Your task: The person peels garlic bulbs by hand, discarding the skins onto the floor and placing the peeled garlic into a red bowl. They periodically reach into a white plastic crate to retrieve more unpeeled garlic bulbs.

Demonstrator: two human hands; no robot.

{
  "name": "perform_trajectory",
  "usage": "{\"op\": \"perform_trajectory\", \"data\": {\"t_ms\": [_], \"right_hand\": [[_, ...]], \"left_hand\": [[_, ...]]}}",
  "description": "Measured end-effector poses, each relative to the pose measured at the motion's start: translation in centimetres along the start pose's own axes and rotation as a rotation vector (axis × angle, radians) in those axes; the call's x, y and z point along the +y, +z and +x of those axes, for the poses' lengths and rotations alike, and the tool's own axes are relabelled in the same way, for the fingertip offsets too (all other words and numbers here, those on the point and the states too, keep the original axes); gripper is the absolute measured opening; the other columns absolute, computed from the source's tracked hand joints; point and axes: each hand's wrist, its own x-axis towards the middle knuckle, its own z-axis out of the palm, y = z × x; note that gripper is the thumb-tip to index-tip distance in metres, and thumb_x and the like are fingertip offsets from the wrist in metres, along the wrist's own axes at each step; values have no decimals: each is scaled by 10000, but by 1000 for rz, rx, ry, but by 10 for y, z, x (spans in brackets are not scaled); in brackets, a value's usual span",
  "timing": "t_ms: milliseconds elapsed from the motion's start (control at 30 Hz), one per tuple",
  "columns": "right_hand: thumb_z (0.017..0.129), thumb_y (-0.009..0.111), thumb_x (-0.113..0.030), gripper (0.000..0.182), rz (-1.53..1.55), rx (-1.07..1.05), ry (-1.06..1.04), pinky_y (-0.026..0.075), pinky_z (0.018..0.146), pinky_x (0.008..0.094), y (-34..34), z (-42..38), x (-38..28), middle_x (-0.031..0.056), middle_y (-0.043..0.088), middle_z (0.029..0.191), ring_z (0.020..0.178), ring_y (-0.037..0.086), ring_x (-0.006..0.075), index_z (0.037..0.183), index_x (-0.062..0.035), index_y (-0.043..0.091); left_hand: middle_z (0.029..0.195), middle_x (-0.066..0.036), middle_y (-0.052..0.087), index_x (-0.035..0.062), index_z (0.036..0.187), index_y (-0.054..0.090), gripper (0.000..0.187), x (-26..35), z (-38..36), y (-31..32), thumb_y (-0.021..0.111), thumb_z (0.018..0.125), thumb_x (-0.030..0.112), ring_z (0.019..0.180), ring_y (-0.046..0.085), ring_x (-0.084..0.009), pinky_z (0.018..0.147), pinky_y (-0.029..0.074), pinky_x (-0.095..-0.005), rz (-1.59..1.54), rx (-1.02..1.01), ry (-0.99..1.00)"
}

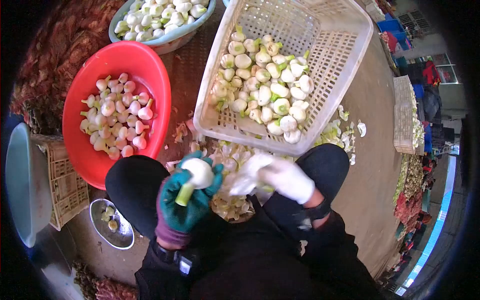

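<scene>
My left hand (189, 196), in a green glove, is wrapped round a white bulb (198, 173) with a short green stem that points down. To its right my right hand (280, 179), in a white glove, is blurred by motion, and what its fingers do is hard to make out. The two hands are apart, above a heap of pale peelings (232, 205) between my knees. Just beyond them, a white crate (320, 135) holds many white bulbs. On the left, a red basin (162, 95) contains pinkish-white bulbs with stems.
A light blue basin (172, 39) of bulbs stands at the top. Left are a tilted blue tub (20, 185), a beige crate (67, 187) and a metal bowl (120, 237) with scraps. Net sacks (55, 65) fill the upper left. More crates (402, 115) stand far right.
</scene>
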Motion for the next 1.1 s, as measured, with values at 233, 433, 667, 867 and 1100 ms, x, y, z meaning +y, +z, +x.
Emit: {"op": "perform_trajectory", "data": {"t_ms": [233,433,667,867,1100], "right_hand": [[871,533,-372,352,-744,45,-169,492,757,479,-21,92,-23,220,629,885,838,614,398,914,-28,596],[846,546,-264,325,-994,79,-52,516,815,459,-28,224,-45,220,643,1057,931,637,390,1078,-56,637],[813,565,-223,282,-908,248,38,524,822,435,3,283,-9,231,653,1030,958,635,396,1027,-65,661],[844,583,-318,353,-326,-7,41,513,742,387,-11,182,-2,170,656,894,785,644,271,1027,-18,617],[937,548,-173,380,398,-152,-1,451,939,323,15,53,-27,117,612,1141,1074,570,189,1265,14,499]], "left_hand": [[1448,-180,406,6,1416,355,544,101,16,-6,491,969,286,1261,474,-261,978,465,-396,-213,-283,213],[1143,-98,646,22,1384,420,500,50,22,7,478,970,297,998,637,-264,851,504,-381,71,-131,223],[1107,-132,625,19,1357,418,449,20,36,-14,489,967,229,979,627,-288,832,503,-375,118,-60,-7],[1166,-110,595,23,1347,467,457,10,43,-10,557,899,36,1056,589,-219,926,469,-339,716,10,97],[1320,-75,500,31,1372,459,542,-25,44,-7,534,844,-65,1201,488,-155,1008,402,-290,1062,-77,228]]}}
